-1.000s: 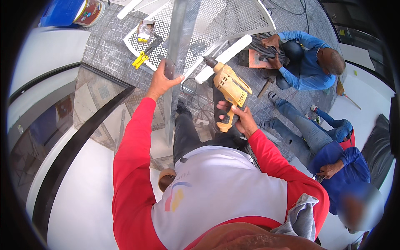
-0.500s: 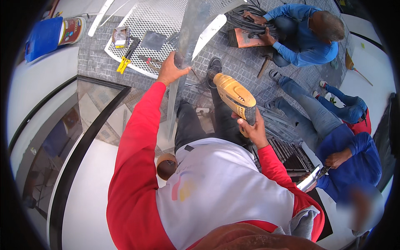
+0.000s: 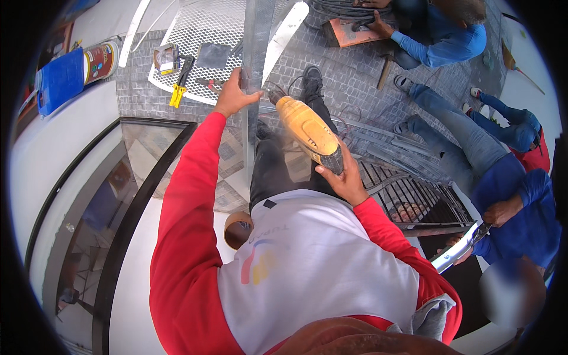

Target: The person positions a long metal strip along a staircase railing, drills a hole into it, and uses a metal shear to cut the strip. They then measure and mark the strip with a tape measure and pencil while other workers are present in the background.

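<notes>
Grey paved floor (image 3: 355, 77), white mesh panel (image 3: 207, 35) lying on it with yellow-handled tool (image 3: 177, 89); black-framed glass (image 3: 136, 177) at left. Left hand (image 3: 234, 94) grips upright grey metal post (image 3: 257, 53). Right hand (image 3: 343, 177) clenched around yellow drill (image 3: 307, 130), tip near post. Two people in blue crouch at right.

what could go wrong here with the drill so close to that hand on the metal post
1. The left hand grips the grey metal post right beside the tip of the yellow drill; a skid off the smooth metal could likely hit the fingers.
2. The right hand alone holds the drill, so a bind may twist it loose.
3. Loose wires lie by the person's black shoe, a possible trip hazard.
</notes>
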A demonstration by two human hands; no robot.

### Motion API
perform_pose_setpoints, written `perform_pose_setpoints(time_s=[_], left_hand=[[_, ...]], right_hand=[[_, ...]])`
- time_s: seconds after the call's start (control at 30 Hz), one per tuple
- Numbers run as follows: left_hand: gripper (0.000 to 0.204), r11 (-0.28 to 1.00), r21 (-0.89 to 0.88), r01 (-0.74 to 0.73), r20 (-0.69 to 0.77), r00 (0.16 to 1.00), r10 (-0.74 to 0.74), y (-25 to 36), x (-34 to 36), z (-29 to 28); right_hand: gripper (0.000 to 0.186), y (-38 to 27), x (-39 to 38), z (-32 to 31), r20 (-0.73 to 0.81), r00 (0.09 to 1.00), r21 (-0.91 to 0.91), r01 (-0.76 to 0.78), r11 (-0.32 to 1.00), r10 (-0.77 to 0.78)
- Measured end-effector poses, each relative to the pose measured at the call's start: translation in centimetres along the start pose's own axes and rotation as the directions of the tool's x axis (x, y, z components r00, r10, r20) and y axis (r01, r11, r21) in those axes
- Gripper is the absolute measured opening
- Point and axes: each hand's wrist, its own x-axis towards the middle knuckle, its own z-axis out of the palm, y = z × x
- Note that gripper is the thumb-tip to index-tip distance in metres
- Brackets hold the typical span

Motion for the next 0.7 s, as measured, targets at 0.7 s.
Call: perform_pose_setpoints(time_s=[0.7], left_hand=[[0.097,0.995,-0.069,-0.074,-0.101,0.993,0.067,-1.1,-0.7,1.1]], right_hand=[[0.083,-0.6,0.6,1.4,-0.041,0.998,0.014,-0.038,0.999,0.039]])
